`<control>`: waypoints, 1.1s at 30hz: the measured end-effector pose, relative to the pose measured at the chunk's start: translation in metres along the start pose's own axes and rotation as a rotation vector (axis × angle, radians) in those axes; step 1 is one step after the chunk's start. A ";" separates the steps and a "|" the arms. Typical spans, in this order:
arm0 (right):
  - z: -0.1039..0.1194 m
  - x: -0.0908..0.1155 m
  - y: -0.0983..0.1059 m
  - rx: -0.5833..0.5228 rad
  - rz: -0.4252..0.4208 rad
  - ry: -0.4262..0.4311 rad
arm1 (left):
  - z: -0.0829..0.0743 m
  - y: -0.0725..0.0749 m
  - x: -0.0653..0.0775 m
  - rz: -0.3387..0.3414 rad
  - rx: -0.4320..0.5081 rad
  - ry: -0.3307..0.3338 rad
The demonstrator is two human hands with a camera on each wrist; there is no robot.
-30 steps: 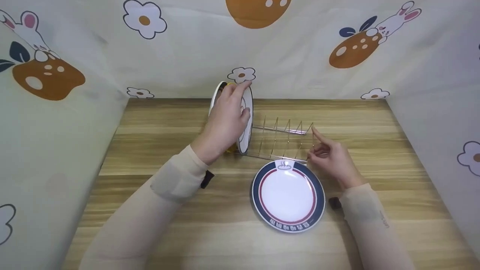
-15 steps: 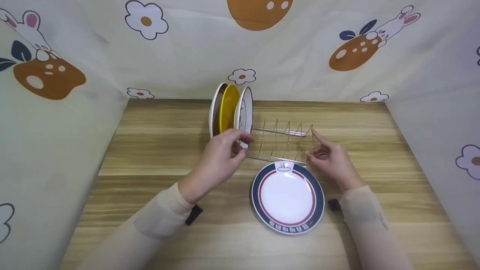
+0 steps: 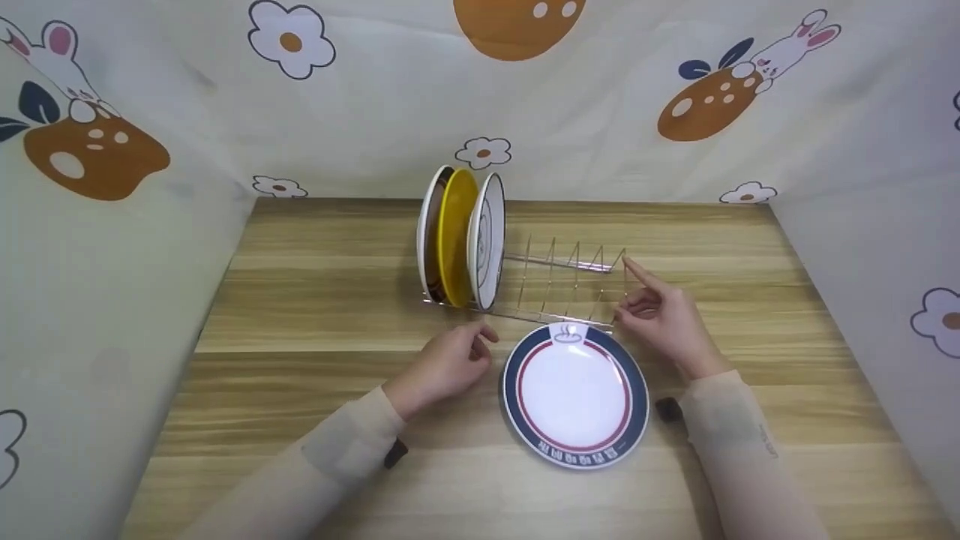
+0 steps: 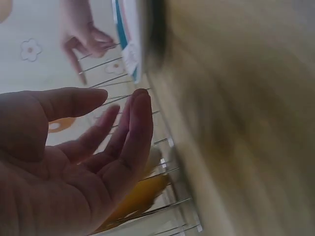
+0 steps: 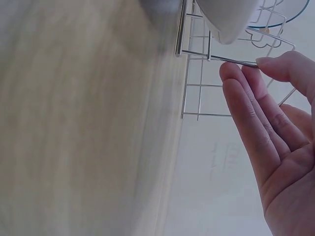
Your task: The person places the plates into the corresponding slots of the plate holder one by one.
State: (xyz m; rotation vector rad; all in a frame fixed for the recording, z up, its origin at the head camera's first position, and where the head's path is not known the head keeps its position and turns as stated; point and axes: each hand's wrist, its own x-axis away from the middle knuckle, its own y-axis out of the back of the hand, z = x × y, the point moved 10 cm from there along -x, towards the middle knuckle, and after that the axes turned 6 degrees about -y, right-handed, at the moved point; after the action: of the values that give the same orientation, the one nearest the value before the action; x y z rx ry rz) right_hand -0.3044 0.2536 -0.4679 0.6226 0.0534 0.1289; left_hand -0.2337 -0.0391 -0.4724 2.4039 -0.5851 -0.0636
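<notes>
At its right end the wire plate rack [image 3: 585,265] is held by my right hand [image 3: 667,322]. In the right wrist view, the thumb and fingers pinch one of its end wires [image 5: 238,62]. My left hand [image 3: 446,364] is just in front of the rack, fingers loosely bent and holding nothing. Three plates stand on edge in the rack's left slots: a brown-and-white one [image 3: 429,247], a yellow one [image 3: 456,240] and a white one with a dark rim [image 3: 489,240]. Between my hands is a white plate with a blue rim [image 3: 574,394], its far edge overlapping the rack's front rail.
The wooden table [image 3: 315,315] ends at a patterned cloth backdrop [image 3: 375,112], which rises behind it and along both sides. Several slots in the right half of the rack hold no plate. Dark wrist-camera pieces [image 3: 670,409] hang under the sleeves.
My left hand has come away from the upright white plate, moving down towards the front of the rack. The plate stays standing in its slot. My right hand keeps its pinch on the rack.
</notes>
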 end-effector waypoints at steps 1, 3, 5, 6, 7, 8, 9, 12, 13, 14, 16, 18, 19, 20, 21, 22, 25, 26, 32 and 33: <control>-0.001 0.000 0.000 -0.008 0.001 0.000 | 0.004 -0.005 -0.001 0.009 0.006 0.009; -0.001 0.000 0.000 -0.022 0.001 -0.002 | 0.009 -0.013 -0.004 0.025 0.020 0.021; -0.002 0.000 0.000 -0.031 0.000 -0.003 | 0.012 -0.019 -0.006 0.034 0.032 0.028; -0.001 0.001 0.000 -0.037 0.000 -0.002 | 0.012 -0.021 -0.008 0.036 0.036 0.028; -0.001 0.001 0.000 -0.041 -0.001 -0.002 | 0.013 -0.022 -0.009 0.037 0.040 0.037; -0.001 0.001 0.000 -0.042 -0.001 -0.002 | 0.014 -0.024 -0.010 0.039 0.040 0.042; -0.001 0.001 0.000 -0.044 0.000 -0.002 | 0.014 -0.025 -0.011 0.040 0.038 0.047; -0.001 0.001 0.000 -0.046 0.001 -0.007 | 0.015 -0.030 -0.013 0.052 0.031 0.066; -0.001 0.001 0.000 -0.046 0.001 -0.010 | 0.015 -0.031 -0.013 0.057 0.025 0.071; -0.001 0.001 0.000 -0.045 0.002 -0.012 | 0.015 -0.032 -0.014 0.060 0.018 0.071; -0.001 0.001 0.000 -0.043 0.003 -0.016 | 0.015 -0.034 -0.015 0.063 0.001 0.073; -0.001 0.001 -0.001 -0.042 0.007 -0.020 | 0.014 -0.035 -0.016 0.062 -0.022 0.065; -0.001 0.000 -0.001 -0.041 0.008 -0.022 | 0.014 -0.035 -0.017 0.059 -0.032 0.060; -0.001 0.000 -0.001 -0.043 0.008 -0.025 | 0.013 -0.035 -0.017 0.056 -0.044 0.053; -0.001 0.000 0.000 -0.045 0.008 -0.025 | 0.012 -0.035 -0.017 0.052 -0.056 0.046; -0.001 0.000 0.000 -0.045 0.007 -0.027 | 0.012 -0.035 -0.018 0.046 -0.066 0.039; -0.001 0.000 0.001 -0.040 0.002 -0.025 | 0.009 -0.035 -0.017 0.033 -0.080 0.022; 0.000 0.000 0.001 -0.041 0.002 -0.023 | 0.009 -0.035 -0.017 0.030 -0.080 0.021; -0.001 0.000 0.000 -0.053 0.011 -0.026 | 0.005 -0.037 -0.015 0.019 0.019 0.026; -0.002 0.000 0.000 -0.056 0.013 -0.030 | 0.004 -0.038 -0.015 0.015 0.045 0.017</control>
State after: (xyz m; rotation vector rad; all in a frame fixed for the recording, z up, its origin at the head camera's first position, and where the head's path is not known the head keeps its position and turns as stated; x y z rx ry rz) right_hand -0.3045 0.2547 -0.4693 0.5690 0.0171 0.1330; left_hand -0.2331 -0.0092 -0.5000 2.4408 -0.6021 -0.0243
